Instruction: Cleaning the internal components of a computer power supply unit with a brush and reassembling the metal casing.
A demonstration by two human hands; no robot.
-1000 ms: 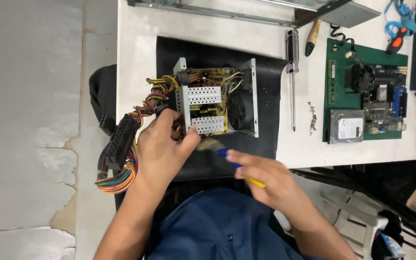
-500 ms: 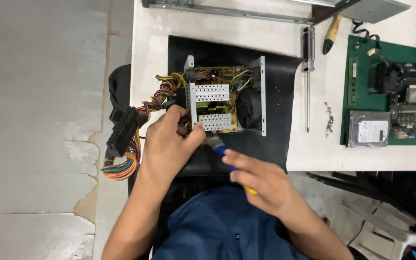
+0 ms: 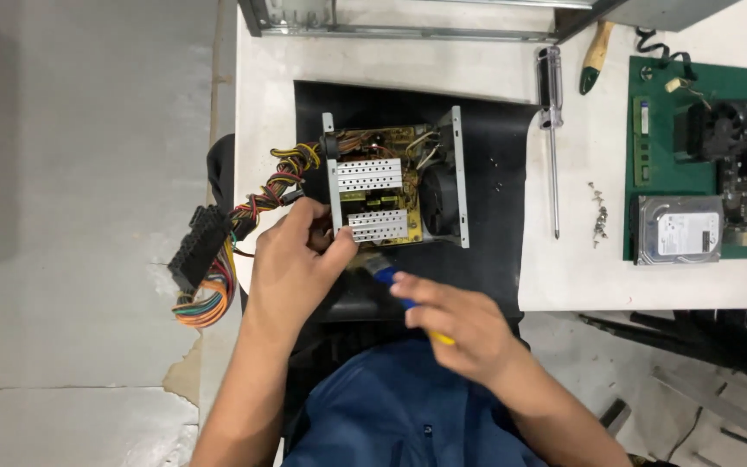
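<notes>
An opened power supply unit [image 3: 391, 195] with a yellow circuit board, silver heat sinks and a black fan lies on a black mat [image 3: 494, 173]. My left hand [image 3: 291, 268] grips its near left corner, by the metal side wall. My right hand [image 3: 460, 324] holds a small brush with a blue and yellow handle [image 3: 388, 278], its bristles at the unit's near edge. A bundle of coloured wires with black connectors [image 3: 205, 259] hangs off the table's left edge.
A long screwdriver [image 3: 552, 130] lies right of the mat, with small screws [image 3: 599, 216] beside it. A green mat at the right carries a motherboard [image 3: 737, 147] and a hard drive [image 3: 678, 229]. A metal frame [image 3: 408, 22] sits at the far edge.
The view has shifted; my hands stay at the unit's near edge, with the brush moving slightly along it.
</notes>
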